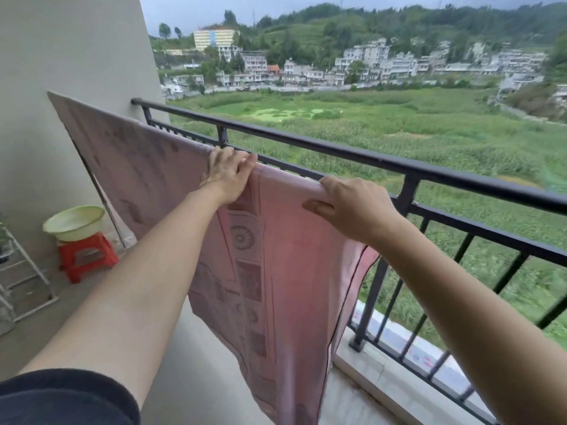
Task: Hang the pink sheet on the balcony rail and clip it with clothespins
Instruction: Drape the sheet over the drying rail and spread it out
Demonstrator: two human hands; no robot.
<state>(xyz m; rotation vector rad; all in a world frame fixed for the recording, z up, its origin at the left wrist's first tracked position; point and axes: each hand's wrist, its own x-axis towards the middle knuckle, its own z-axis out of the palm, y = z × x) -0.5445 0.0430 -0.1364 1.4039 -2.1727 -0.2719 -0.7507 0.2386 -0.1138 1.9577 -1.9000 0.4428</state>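
Note:
The pink patterned sheet (276, 271) is draped over a bar that runs from the left wall toward me, just inside the black balcony rail (383, 162). It hangs down in front toward the floor. My left hand (228, 174) grips the sheet's top fold, fingers curled over it. To its right, my right hand (352, 207) clasps the fold near the sheet's right edge, thumb underneath. The bar itself is hidden under the cloth. No clothespins are visible.
A pale green basin (75, 222) sits on a red plastic stool (87, 256) by the left wall. A white wire rack (21, 271) stands at the far left. Beyond the rail lie green fields and houses.

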